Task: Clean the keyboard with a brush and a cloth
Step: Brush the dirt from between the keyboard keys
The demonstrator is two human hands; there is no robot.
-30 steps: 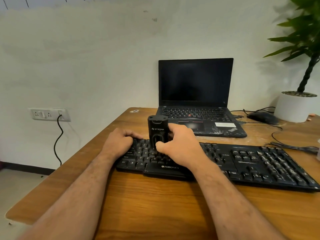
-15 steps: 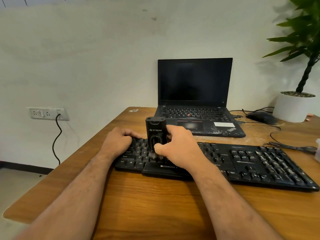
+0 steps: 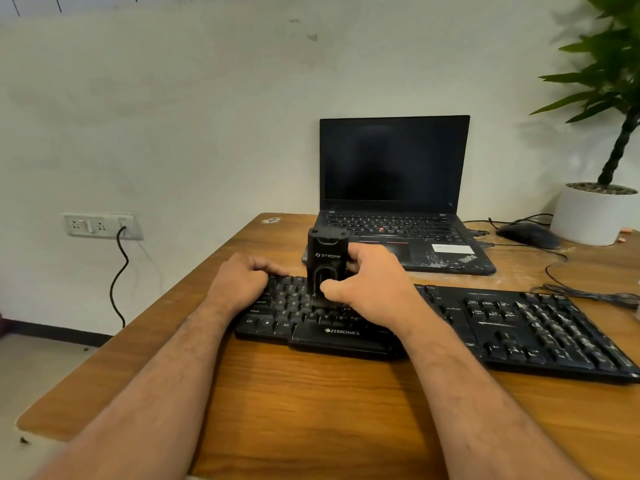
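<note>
A wooden desk [image 3: 311,403] holds an open, dark laptop [image 3: 394,188] at the back and a black keyboard [image 3: 519,327] lying in front of it. The left hand [image 3: 239,284] rests on the keyboard's left end with its fingers curled over the far edge. The right hand [image 3: 367,285] grips an upright black brush [image 3: 325,261], its bristles down on the keys.
</note>
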